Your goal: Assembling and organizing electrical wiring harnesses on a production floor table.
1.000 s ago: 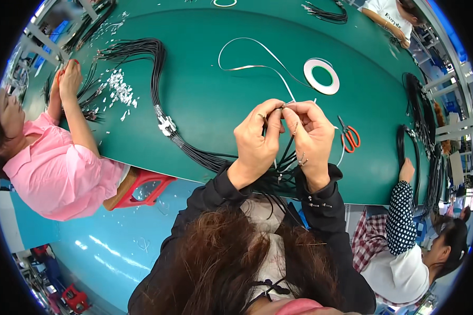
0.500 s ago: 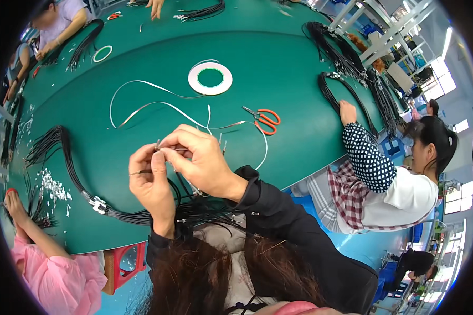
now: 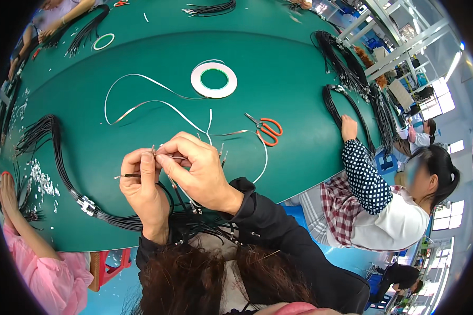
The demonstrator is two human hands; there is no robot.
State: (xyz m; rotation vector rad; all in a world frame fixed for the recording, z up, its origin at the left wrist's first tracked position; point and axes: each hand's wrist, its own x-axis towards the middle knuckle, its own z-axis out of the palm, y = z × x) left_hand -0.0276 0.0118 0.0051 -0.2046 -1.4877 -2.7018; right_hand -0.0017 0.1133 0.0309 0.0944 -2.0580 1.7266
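Observation:
My left hand [image 3: 151, 197] and my right hand [image 3: 202, 170] meet above the near table edge, both with fingertips pinched together. A thin black cable [image 3: 132, 175] passes through my left fingers, and its bare metal end sticks out on the left. My right thumb and forefinger close on a thin pale wire or strip [image 3: 177, 157] beside the left fingertips; its exact kind is hard to make out. Below both hands hang more loose cable ends with metal tips [image 3: 195, 211]. They lie by a black cable bundle [image 3: 63, 165] that curves away to the left, with white connectors on it.
A roll of white tape [image 3: 198, 81] lies ahead, its loose strip [image 3: 168, 107] looping toward my hands. Orange-handled snips [image 3: 270, 131] rest to the right. White scraps [image 3: 41, 181] are scattered left. Co-workers sit on both sides; one's hand [image 3: 349, 127] touches a cable loop [image 3: 331, 102].
My hands stay pinched together, with the fingers shifted slightly. The black cable's end now shows more clearly left of my left hand. The whole view has shifted a little.

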